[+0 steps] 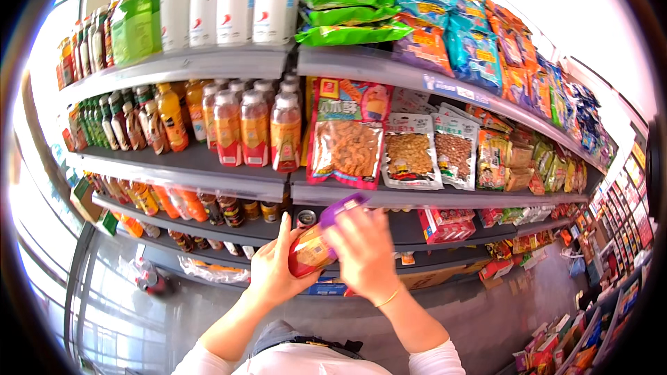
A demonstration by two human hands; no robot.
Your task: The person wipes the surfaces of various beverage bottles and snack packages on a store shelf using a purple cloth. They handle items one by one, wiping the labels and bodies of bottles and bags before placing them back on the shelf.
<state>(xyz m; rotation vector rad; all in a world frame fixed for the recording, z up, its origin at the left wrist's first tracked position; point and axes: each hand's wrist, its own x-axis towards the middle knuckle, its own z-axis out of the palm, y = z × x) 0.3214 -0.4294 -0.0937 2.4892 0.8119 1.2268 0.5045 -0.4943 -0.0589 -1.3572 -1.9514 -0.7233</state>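
My left hand (272, 270) grips a plastic bottle (308, 254) with a red and yellow label, tilted with its base toward me. A purple cloth (344, 207) wraps the bottle's upper end. My right hand (365, 252), blurred and wearing a thin bracelet, presses the cloth against the bottle; the cap is hidden. On the middle shelf beyond stand similar bottles (255, 125) with red and yellow labels. To their right leans a large pink-edged snack bag (346, 135), beside white-edged peanut bags (411, 151).
Above, the top shelf (354, 62) carries white bottles (229, 0) and green snack packets (354, 34). Below my hands, a can (306, 217) and red boxes (447, 225) sit on a lower shelf. Dark bottles (150, 277) stand on the floor at left. Another stocked shelf (589, 333) lies at lower right.
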